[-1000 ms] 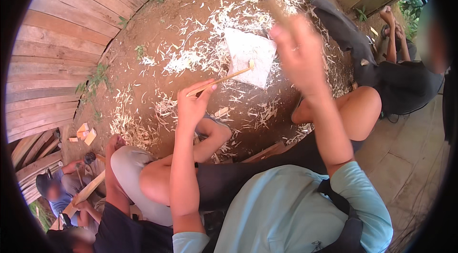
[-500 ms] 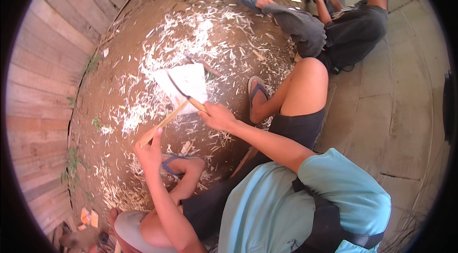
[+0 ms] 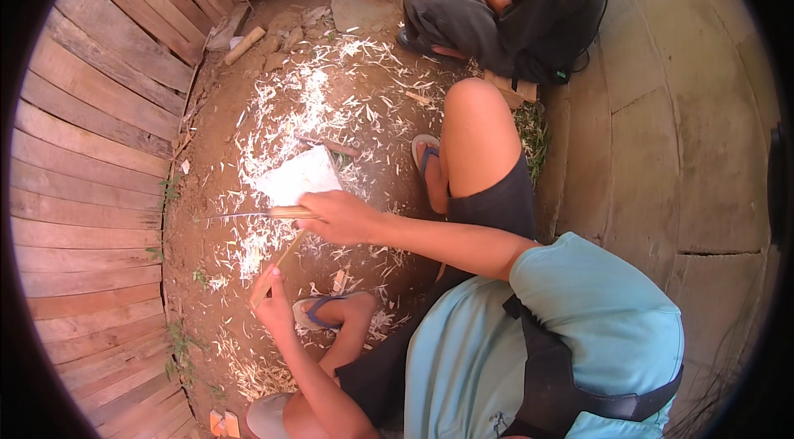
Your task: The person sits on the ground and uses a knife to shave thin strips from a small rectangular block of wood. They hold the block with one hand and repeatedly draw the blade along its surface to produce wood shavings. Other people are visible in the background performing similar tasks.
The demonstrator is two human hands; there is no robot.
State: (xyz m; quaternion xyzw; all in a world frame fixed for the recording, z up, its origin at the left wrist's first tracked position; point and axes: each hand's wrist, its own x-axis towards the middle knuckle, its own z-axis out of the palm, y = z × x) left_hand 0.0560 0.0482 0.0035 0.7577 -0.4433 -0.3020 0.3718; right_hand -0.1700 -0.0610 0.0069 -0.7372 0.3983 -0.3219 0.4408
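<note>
My right hand is wrapped round the wooden handle of a knife. Its thin blade points left, blurred at the tip, over the shavings. Lower and to the left, my left hand grips a thin strip of wood, slanting up to the right. The strip's upper end passes close to my right hand; whether they touch I cannot tell. Just beyond the knife a white sheet lies on the dirt. At its far edge rests a brown stick-like tool, whose exact kind is unclear.
Pale wood shavings cover much of the dirt ground. A plank wall runs along the left. At the far right, a person in dark clothes sits beside a smooth grey floor. A short wooden piece lies far left.
My right hand has moved slightly left and nearer, and the knife has swung from pointing far-left to level leftward. The view has shifted; the other person's leg is drawn in.
</note>
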